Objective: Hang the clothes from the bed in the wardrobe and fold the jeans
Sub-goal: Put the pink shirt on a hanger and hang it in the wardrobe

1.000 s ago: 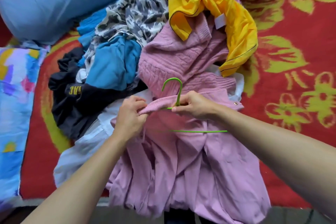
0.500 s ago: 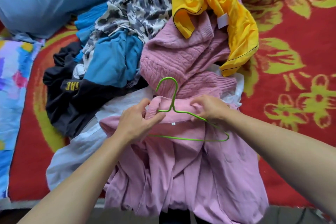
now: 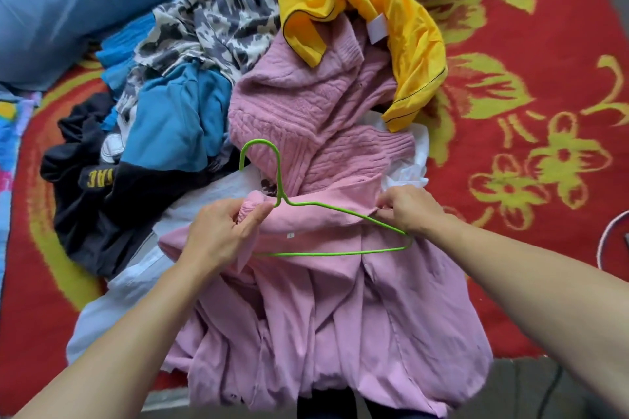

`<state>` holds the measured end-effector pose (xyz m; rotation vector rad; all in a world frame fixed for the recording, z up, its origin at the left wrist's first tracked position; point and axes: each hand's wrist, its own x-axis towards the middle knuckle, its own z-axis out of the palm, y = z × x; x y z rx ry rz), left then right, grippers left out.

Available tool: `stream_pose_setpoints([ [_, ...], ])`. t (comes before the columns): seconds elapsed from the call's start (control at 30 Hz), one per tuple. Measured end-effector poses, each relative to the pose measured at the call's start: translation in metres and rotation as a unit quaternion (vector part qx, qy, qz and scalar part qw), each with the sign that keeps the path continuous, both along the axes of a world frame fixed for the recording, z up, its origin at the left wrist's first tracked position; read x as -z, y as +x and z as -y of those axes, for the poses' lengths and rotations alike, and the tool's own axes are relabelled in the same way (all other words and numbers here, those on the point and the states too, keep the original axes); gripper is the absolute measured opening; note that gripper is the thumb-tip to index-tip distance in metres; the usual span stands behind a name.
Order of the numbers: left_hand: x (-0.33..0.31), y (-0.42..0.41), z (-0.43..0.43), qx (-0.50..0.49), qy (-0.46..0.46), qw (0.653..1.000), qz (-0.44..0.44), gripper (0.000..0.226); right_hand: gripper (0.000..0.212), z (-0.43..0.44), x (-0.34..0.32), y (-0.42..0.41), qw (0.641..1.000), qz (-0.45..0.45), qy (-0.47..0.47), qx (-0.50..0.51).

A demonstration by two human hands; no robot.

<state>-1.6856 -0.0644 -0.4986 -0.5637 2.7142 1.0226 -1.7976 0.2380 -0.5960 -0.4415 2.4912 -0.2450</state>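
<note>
A pink shirt [image 3: 323, 309] lies spread at the bed's near edge. A thin green wire hanger [image 3: 335, 214] rests on its neckline, hook pointing away from me. My left hand [image 3: 224, 231] pinches the ribbed pink collar beside the hanger's neck. My right hand [image 3: 410, 209] pinches the pink fabric at the hanger's right shoulder arm. Behind them a heap of clothes holds a pink knitted sweater [image 3: 316, 109], a yellow garment [image 3: 367, 10], a grey patterned top [image 3: 218, 24], blue pieces [image 3: 180, 122], a black garment [image 3: 92, 201] and white cloth [image 3: 112, 299].
The bed wears a red cover with yellow flowers [image 3: 531, 153]. A large blue pillow [image 3: 68, 3] lies at the back left, and a multicoloured cloth [image 3: 10, 153] runs along the left edge. Dark floor shows below the bed's near edge.
The hanger has tilted out of the collar and now lies on top of the neckline. My right hand slid from the hook's base to the hanger's right arm; my left hand shifted along the collar.
</note>
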Motion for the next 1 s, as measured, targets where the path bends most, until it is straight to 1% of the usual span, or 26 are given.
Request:
stream_pose_setpoints([
  [0.07, 0.002, 0.004, 0.007, 0.004, -0.028, 1.0, 0.009, 0.055, 0.019, -0.002, -0.004, -0.006, 0.991, -0.017, -0.061, 0.117],
  [0.1, 0.004, 0.004, 0.008, 0.011, -0.048, 0.999, 0.019, 0.059, 0.017, -0.006, -0.01, -0.011, 0.981, -0.036, -0.086, 0.17],
  [0.13, 0.005, 0.003, 0.008, 0.016, -0.069, 0.997, 0.029, 0.064, 0.015, -0.01, -0.019, -0.018, 0.973, -0.058, -0.101, 0.199],
  [0.23, 0.009, -0.007, -0.003, 0.027, -0.132, 0.99, 0.033, 0.072, 0.016, -0.018, -0.052, -0.033, 0.967, -0.146, -0.111, 0.178],
  [0.33, 0.008, -0.022, -0.019, 0.0, -0.17, 0.985, 0.036, 0.066, 0.024, -0.019, -0.088, -0.041, 0.939, -0.205, -0.184, 0.207],
  [0.37, 0.007, -0.027, -0.021, -0.015, -0.171, 0.985, 0.032, 0.063, 0.023, -0.017, -0.099, -0.039, 0.925, -0.212, -0.219, 0.226],
  [0.43, 0.001, -0.033, -0.02, -0.041, -0.168, 0.985, 0.011, 0.057, 0.019, -0.012, -0.114, -0.027, 0.902, -0.198, -0.294, 0.247],
  [0.47, -0.002, -0.034, -0.018, -0.052, -0.169, 0.984, 0.0, 0.054, 0.018, -0.008, -0.121, -0.014, 0.898, -0.183, -0.32, 0.242],
  [0.5, -0.006, -0.034, -0.015, -0.061, -0.181, 0.982, -0.007, 0.053, 0.016, -0.004, -0.124, 0.001, 0.901, -0.165, -0.332, 0.226],
  [0.53, -0.009, -0.033, -0.012, -0.064, -0.203, 0.977, -0.017, 0.054, 0.015, 0.0, -0.126, 0.016, 0.909, -0.145, -0.333, 0.204],
  [0.6, -0.014, -0.028, -0.003, -0.053, -0.255, 0.963, -0.064, 0.056, 0.015, 0.0, -0.128, 0.032, 0.928, -0.127, -0.312, 0.158],
  [0.67, -0.017, -0.021, 0.008, -0.004, -0.307, 0.946, -0.102, 0.057, 0.022, -0.005, -0.129, 0.018, 0.947, -0.157, -0.255, 0.12],
  [0.73, -0.02, -0.016, 0.016, 0.047, -0.34, 0.933, -0.108, 0.055, 0.025, -0.009, -0.13, -0.009, 0.961, -0.201, -0.166, 0.097],
  [0.77, -0.021, -0.015, 0.018, 0.063, -0.346, 0.93, -0.109, 0.054, 0.027, -0.01, -0.132, -0.022, 0.963, -0.214, -0.138, 0.091],
  [0.8, -0.021, -0.015, 0.018, 0.072, -0.348, 0.928, -0.109, 0.053, 0.028, -0.01, -0.134, -0.031, 0.962, -0.221, -0.136, 0.084],
  [0.93, -0.02, -0.018, 0.014, 0.08, -0.356, 0.926, -0.094, 0.046, 0.031, 0.002, -0.148, -0.033, 0.948, -0.23, -0.213, 0.059],
  [1.0, -0.02, -0.019, 0.015, 0.056, -0.356, 0.929, -0.082, 0.045, 0.025, 0.008, -0.151, -0.018, 0.939, -0.201, -0.265, 0.082],
])
